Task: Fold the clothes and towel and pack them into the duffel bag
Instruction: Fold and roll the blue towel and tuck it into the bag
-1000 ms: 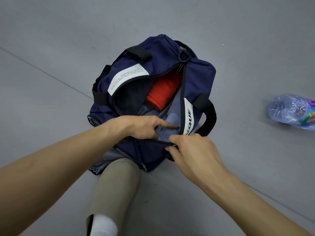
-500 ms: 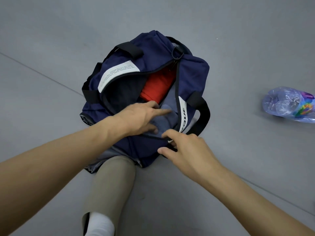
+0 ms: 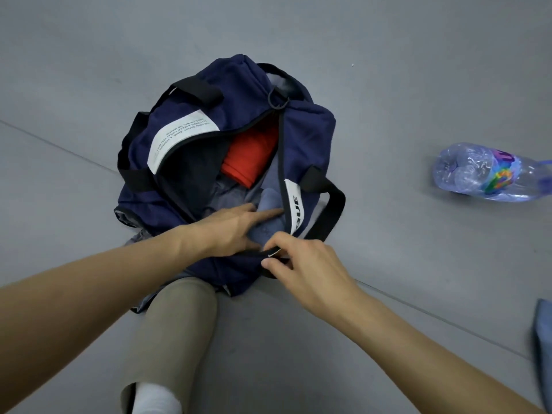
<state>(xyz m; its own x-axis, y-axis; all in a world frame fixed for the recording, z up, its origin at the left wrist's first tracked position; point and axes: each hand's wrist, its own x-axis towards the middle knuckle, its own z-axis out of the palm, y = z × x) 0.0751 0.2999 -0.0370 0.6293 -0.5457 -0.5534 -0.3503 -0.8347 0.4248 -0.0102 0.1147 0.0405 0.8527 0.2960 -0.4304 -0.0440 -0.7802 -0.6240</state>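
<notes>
The duffel bag (image 3: 239, 94) lies unzipped. At its near end the left hand (image 3: 230, 228) presses a blue-grey cloth (image 3: 268, 201) inside with straight fingers, and the right hand (image 3: 304, 264) pinches its rim. A red garment (image 3: 254, 156) lies deeper in.

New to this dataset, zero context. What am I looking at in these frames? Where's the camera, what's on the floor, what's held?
There is no machine here: a person works with two bare hands, and one wide-angle camera on their head looks down at them. All the pictures are that same view. On the grey floor sits an open navy duffel bag, with a red garment and a blue cloth inside. The left hand presses flat on the blue cloth. The right hand pinches the zip edge at the bag's near end. A plastic bottle lies on its side to the right, apart from the bag. The person's leg shows just below the bag. A blue thing at the right edge is too blurred to name.
</notes>
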